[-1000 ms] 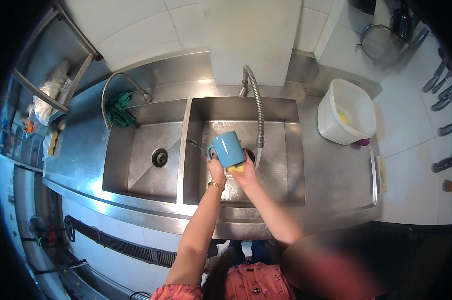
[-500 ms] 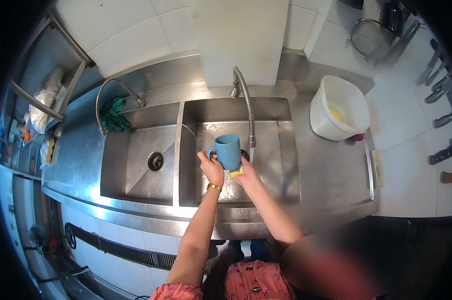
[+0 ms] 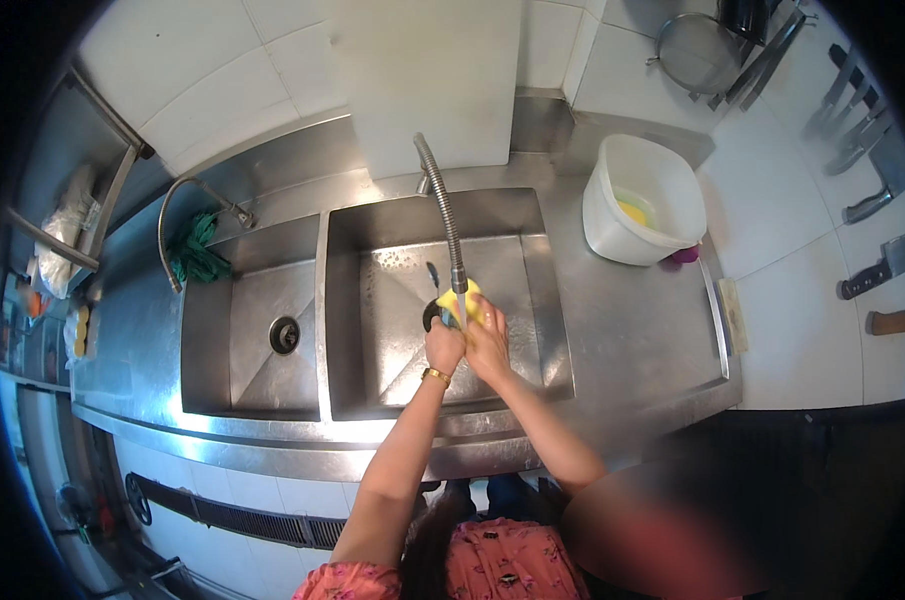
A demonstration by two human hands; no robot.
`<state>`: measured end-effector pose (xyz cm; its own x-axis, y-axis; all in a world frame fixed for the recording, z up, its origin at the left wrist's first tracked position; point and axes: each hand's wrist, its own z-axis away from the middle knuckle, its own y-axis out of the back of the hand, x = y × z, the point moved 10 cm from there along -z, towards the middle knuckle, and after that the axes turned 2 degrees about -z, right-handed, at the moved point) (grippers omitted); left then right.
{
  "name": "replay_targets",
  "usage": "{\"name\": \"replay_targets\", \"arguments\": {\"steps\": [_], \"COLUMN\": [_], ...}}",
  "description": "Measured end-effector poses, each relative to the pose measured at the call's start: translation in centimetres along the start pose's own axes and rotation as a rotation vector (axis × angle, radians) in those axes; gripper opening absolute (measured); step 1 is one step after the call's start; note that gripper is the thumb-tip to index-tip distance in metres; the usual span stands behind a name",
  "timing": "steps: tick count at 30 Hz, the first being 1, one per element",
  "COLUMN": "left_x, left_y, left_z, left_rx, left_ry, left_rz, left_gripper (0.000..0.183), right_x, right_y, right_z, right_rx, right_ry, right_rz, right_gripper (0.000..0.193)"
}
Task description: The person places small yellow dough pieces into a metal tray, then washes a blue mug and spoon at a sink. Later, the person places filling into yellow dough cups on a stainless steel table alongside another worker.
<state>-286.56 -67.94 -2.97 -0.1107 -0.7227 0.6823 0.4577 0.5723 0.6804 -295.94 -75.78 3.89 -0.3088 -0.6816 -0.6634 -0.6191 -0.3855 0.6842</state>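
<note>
Over the right basin of the sink, both my hands are close together just below the spout of the flexible tap [image 3: 459, 283]. My left hand [image 3: 445, 345], with a gold bracelet at its wrist, is closed at a blue mug [image 3: 448, 318]. Only a small blue patch of the mug shows; fingers and sponge hide the rest. A yellow sponge [image 3: 456, 301] is held in my right hand [image 3: 487, 342], its fingers curled over it. Water from the tap runs down onto the sponge and fingers. Left of the sponge is a narrow dark bluish shape [image 3: 433, 273] I cannot make out.
The left basin [image 3: 255, 365] has a drain, with a second curved tap [image 3: 169, 215] and a green cloth [image 3: 198, 255] behind it. A white tub [image 3: 632, 235] with something yellow inside stands on the right counter. Knives [image 3: 867, 282] and a strainer [image 3: 697, 52] hang on the right wall.
The mug, plainly seen before, is now mostly hidden. My right hand and the sponge have come up from beneath the mug to under the tap. The whole view has shifted slightly.
</note>
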Motion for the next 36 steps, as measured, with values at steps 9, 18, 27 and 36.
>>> {"name": "replay_targets", "arguments": {"steps": [9, 18, 27, 36], "left_x": [-6.3, -3.6, -1.5, -3.3], "left_y": [-3.8, 2.3, 3.9, 1.5], "left_z": [0.0, -1.9, -1.3, -1.7], "left_rx": [-0.116, 0.209, 0.272, 0.126], "left_ry": [0.262, -0.053, -0.156, 0.08], "left_rz": [0.424, 0.283, 0.197, -0.079], "left_gripper": [0.018, 0.019, 0.01, 0.013], "right_x": [5.3, 3.8, 5.2, 3.5], "right_y": [-3.2, -8.9, -11.9, -6.4], "right_z": [-2.8, 0.4, 4.3, 1.3], "right_rx": [-0.45, -1.138, -1.111, -1.008], "right_ry": [-0.226, -0.023, -0.85, -0.121], "right_rz": [-0.186, -0.231, -0.943, -0.294], "right_gripper": [0.029, 0.022, 0.025, 0.035]}}
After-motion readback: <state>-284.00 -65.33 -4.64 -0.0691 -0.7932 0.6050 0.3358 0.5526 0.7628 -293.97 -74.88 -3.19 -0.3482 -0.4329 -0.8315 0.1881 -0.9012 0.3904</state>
